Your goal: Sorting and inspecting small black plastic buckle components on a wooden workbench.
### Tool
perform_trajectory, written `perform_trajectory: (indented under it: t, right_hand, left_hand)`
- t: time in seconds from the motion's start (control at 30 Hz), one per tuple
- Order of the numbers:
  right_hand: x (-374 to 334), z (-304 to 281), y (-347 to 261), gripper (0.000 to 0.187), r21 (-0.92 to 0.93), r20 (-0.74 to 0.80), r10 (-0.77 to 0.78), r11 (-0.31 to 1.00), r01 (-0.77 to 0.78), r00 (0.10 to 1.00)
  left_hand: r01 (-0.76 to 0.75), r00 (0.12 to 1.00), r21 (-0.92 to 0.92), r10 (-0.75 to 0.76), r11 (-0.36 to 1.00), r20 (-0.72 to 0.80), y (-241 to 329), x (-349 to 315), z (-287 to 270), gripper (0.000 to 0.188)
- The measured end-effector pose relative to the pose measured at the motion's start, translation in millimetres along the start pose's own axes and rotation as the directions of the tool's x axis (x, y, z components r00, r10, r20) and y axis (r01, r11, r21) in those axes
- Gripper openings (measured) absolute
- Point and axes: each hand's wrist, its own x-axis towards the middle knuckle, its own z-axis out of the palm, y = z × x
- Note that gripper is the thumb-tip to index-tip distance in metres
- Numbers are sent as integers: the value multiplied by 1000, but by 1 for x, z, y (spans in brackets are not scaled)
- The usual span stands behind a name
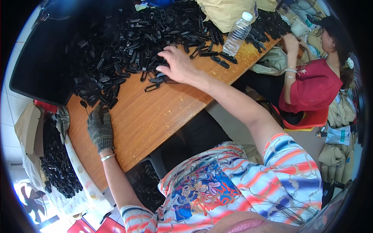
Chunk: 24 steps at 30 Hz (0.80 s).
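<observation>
A large heap of small black plastic clip-like pieces (136,46) covers the far part of the wooden table (155,116). My right hand (176,66), bare, rests palm down at the heap's near edge with fingers and thumb apart. Several pieces lie under and around it, among them an open-framed black piece (152,87) just below the thumb. Toward the table's left side is my left hand (100,126) in a grey-green knitted glove. Its fingers look bent in beside the heap's lower left edge, against dark pieces; what they hold is hidden.
A clear plastic bottle (237,35) with a white cap stands near the table's right edge, before a tan sack (227,13). To the right sits a person in a red shirt (316,83). A black screen-like panel (39,58) borders the left. More black pieces (62,171) fill a bag there.
</observation>
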Motion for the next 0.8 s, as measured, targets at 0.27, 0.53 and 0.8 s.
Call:
perform_trajectory:
  t: [0.27, 0.53, 0.8]
  right_hand:
    - [17, -78, 100, 27, -514, 84, 445, 786, -344, 892]
    - [38, -46, 85, 30, -487, 161, 391, 830, -271, 906]
    - [31, -9, 29, 26, -407, 213, 224, 905, -123, 951]
  left_hand:
    - [-11, 1000, -13, 11, 1000, 9, 2, 0, -2, 38]
    - [2, 1000, -12, -3, 1000, -10, -1, 0, 2, 37]
    - [-11, 1000, -45, 10, 999, -22, 4, 0, -3, 34]
